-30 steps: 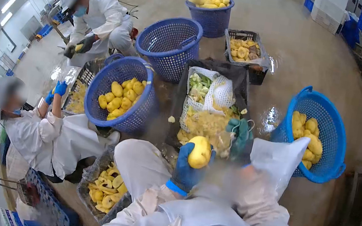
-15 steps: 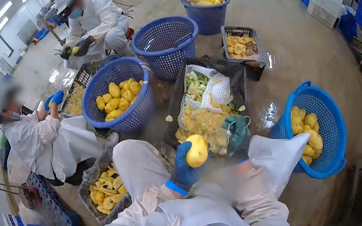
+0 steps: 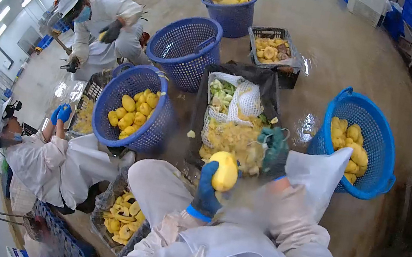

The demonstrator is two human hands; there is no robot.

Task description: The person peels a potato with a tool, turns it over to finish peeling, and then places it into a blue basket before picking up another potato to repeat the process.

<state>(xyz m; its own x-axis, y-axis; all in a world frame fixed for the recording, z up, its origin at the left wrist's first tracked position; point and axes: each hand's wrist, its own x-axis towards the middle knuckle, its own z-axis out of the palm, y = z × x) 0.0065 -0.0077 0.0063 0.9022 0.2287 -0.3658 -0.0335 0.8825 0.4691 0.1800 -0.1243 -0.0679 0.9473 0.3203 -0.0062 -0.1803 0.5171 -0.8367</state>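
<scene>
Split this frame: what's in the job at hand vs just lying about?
In hand:
left hand in a blue glove, holding the peeled yellow fruit
right hand in a green glove, beside the fruit
black crate of peelings in front

Lying about:
empty blue basket
far basket of fruit
two co-workers' baskets and crates

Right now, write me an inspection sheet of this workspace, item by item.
Surface: wet floor, shiny in patches.
Job's things: peeled yellow fruit; right-side basket part full of peeled fruit.
Clutter: black crate of peelings and mesh; empty blue basket; tray of slices.
Grippers: left hand, blue-gloved, grips the fruit; right hand, in a green glove, is blurred.
Cables: nothing seen.
Surroundings: two seated people in white.
</scene>
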